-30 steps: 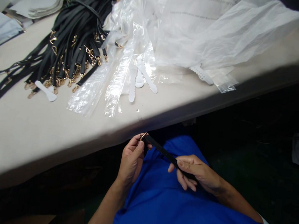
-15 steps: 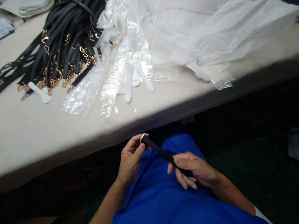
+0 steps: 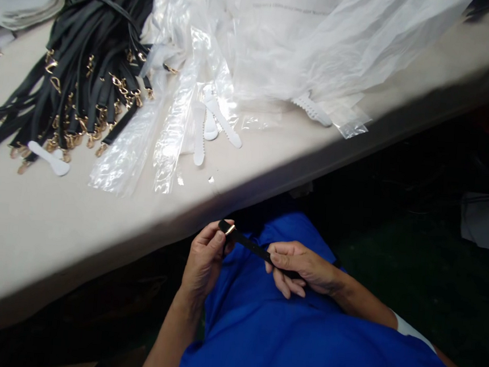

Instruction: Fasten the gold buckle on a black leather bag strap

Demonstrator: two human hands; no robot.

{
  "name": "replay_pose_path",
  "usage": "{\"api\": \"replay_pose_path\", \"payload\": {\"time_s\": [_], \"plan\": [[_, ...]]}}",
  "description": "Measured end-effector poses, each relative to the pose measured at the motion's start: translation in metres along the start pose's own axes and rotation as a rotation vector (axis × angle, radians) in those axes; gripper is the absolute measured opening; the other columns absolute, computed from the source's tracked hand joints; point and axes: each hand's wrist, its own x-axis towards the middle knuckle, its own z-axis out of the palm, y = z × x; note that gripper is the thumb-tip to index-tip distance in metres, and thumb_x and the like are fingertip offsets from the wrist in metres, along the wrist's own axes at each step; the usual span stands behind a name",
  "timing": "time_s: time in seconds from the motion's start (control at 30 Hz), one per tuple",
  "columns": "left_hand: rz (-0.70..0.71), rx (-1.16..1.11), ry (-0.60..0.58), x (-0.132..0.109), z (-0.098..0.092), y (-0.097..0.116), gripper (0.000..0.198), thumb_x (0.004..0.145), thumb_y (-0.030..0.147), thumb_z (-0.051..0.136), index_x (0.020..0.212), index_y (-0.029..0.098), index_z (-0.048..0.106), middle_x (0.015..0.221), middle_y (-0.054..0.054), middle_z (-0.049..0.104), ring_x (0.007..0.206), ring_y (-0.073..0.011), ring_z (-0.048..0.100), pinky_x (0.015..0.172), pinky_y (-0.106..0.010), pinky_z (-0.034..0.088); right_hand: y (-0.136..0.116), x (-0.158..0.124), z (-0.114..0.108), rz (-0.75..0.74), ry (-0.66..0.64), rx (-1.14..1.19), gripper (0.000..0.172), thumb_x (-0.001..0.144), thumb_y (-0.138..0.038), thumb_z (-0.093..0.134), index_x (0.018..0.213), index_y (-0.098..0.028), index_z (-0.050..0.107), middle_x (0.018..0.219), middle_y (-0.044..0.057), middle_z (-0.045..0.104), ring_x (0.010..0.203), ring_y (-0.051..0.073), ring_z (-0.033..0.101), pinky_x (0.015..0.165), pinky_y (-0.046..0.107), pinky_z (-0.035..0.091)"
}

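Note:
A black strap (image 3: 250,245) with a gold buckle (image 3: 231,230) is stretched between my two hands above my lap. My left hand (image 3: 204,254) pinches it at the buckle end, where a short black piece sticks out past the metal. Farther along, my right hand (image 3: 299,266) grips the strap between thumb and fingers, its lower fingers partly spread. The strap's other end is hidden under the right hand. Blue cloth (image 3: 265,334) covers my lap beneath both hands.
On the table (image 3: 138,220) lies a bundle of black straps (image 3: 96,62) with gold clasps. Clear plastic sleeves (image 3: 171,143) and a large translucent bag (image 3: 290,50) lie beside it. White strips (image 3: 226,125) rest near the front edge, another white piece (image 3: 49,159) by the clasps.
A short black end now shows beyond the gold buckle at my left fingers. My right hand has come slightly nearer to the left. The whole view has shifted a little.

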Motion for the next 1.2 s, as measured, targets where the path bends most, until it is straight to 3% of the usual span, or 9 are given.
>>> {"api": "replay_pose_path", "payload": {"time_s": [0.13,0.23,0.33,0.47,0.63,0.77,0.97,1.2], "plan": [[-0.145,0.089,-0.152,-0.001,0.003,-0.005,0.029,0.069,0.031,0.081,0.093,0.016,0.073,0.076,-0.002,0.063,0.063,-0.0093,0.053,0.058,-0.021,0.042,0.000,0.005,0.003,-0.050,0.003,0.002,0.033,0.094,-0.044,0.054,0.088,-0.012,0.055,0.059,0.003,0.066,0.032,0.004,0.043,0.033,0.012,0.023],[-0.162,0.223,-0.268,-0.005,0.012,-0.012,0.026,0.074,0.028,0.078,0.097,0.015,0.073,0.073,-0.003,0.064,0.064,-0.0100,0.055,0.061,-0.021,0.043,-0.003,0.013,0.008,-0.101,0.038,-0.022,0.034,0.094,-0.046,0.054,0.088,-0.013,0.054,0.058,0.002,0.065,0.032,0.004,0.044,0.032,0.012,0.022],[-0.086,0.215,-0.212,-0.008,0.020,-0.016,0.022,0.078,0.027,0.075,0.097,0.017,0.073,0.075,-0.002,0.065,0.067,-0.0098,0.056,0.064,-0.020,0.044,-0.011,0.016,0.015,-0.160,0.072,-0.064,0.036,0.096,-0.048,0.050,0.091,-0.012,0.055,0.061,0.003,0.065,0.036,0.005,0.048,0.034,0.013,0.027],[-0.089,-0.008,-0.113,-0.001,0.017,-0.014,0.020,0.079,0.030,0.073,0.094,0.018,0.071,0.078,-0.001,0.062,0.067,-0.0092,0.054,0.063,-0.020,0.042,-0.019,0.008,0.014,-0.206,0.053,-0.234,0.045,0.100,-0.050,0.038,0.110,-0.011,0.058,0.079,0.009,0.069,0.056,0.010,0.061,0.050,0.018,0.044],[-0.037,-0.142,-0.016,0.008,0.001,-0.014,0.021,0.083,0.032,0.069,0.099,0.019,0.069,0.077,0.000,0.057,0.062,-0.0084,0.050,0.066,-0.023,0.045,-0.014,-0.003,0.002,-0.206,0.234,-0.467,0.036,0.096,-0.044,0.051,0.100,-0.011,0.064,0.075,0.005,0.067,0.057,0.009,0.054,0.054,0.018,0.041],[-0.072,-0.084,-0.059,0.004,0.000,-0.021,0.024,0.082,0.031,0.070,0.103,0.018,0.069,0.079,-0.001,0.059,0.065,-0.0095,0.053,0.065,-0.022,0.044,-0.009,0.001,0.001,-0.211,0.264,-0.416,0.033,0.095,-0.042,0.052,0.094,-0.012,0.065,0.064,0.001,0.062,0.049,0.007,0.048,0.050,0.018,0.037],[-0.101,-0.006,-0.098,-0.002,0.010,-0.028,0.029,0.076,0.031,0.076,0.101,0.017,0.070,0.083,-0.004,0.062,0.067,-0.0100,0.055,0.067,-0.022,0.046,-0.012,0.009,0.006,-0.219,0.270,-0.397,0.034,0.093,-0.045,0.054,0.090,-0.012,0.065,0.064,0.001,0.063,0.049,0.007,0.051,0.048,0.018,0.037],[-0.092,-0.077,-0.097,0.002,0.008,-0.029,0.022,0.081,0.030,0.072,0.099,0.018,0.069,0.082,-0.003,0.063,0.067,-0.0089,0.055,0.069,-0.021,0.046,-0.010,0.000,-0.003,-0.209,0.280,-0.454,0.037,0.092,-0.045,0.055,0.103,-0.012,0.066,0.074,0.004,0.067,0.059,0.010,0.057,0.055,0.021,0.043]]}}
